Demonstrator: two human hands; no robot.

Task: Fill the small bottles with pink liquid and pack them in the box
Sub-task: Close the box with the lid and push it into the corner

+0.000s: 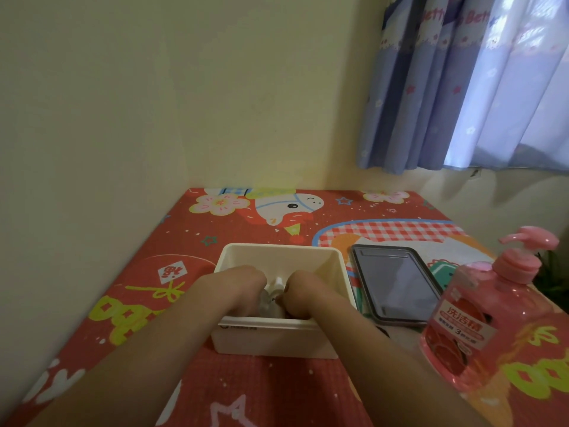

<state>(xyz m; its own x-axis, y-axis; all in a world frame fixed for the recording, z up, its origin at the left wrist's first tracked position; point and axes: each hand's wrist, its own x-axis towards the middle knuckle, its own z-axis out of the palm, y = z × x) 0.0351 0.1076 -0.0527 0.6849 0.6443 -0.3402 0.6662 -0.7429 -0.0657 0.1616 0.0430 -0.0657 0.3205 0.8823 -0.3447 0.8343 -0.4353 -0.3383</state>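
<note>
From the head view, both hands are reaching down into the white box (278,257). The left hand (238,288) and right hand (303,295) are curling around a small bottle (272,298) inside it. The pink soap bottle (489,315) is standing well to the right, past a phone (397,282).

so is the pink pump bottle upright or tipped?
Upright. The pink pump bottle stands on its base on the table, pump head on top, right of the phone.

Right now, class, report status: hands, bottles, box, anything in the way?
Both hands, left and right, down in the box. Small bottle between them; grip unclear. Phone and pink pump bottle stand aside.
</note>
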